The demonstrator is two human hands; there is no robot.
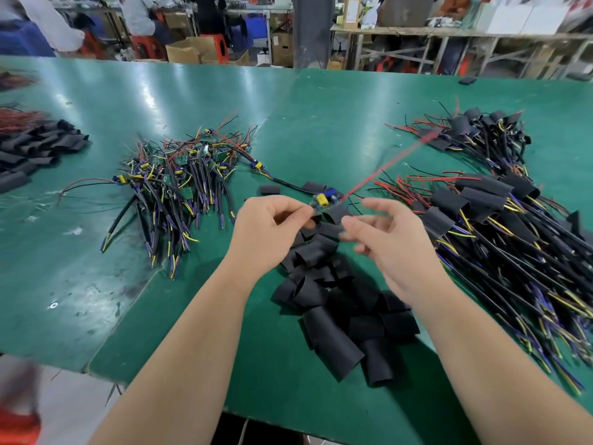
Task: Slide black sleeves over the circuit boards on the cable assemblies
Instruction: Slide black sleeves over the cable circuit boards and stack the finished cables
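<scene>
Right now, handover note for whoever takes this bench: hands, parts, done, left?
Left hand: pinches a bare circuit board, its cable running off to the left.
Right hand: blurred, fingers loose, seemingly holding nothing, over the loose sleeves.
Done: sleeved assemblies piled on the right.
Left: sleeve the held board, then work through the unsleeved pile on the left of the green table.
</scene>
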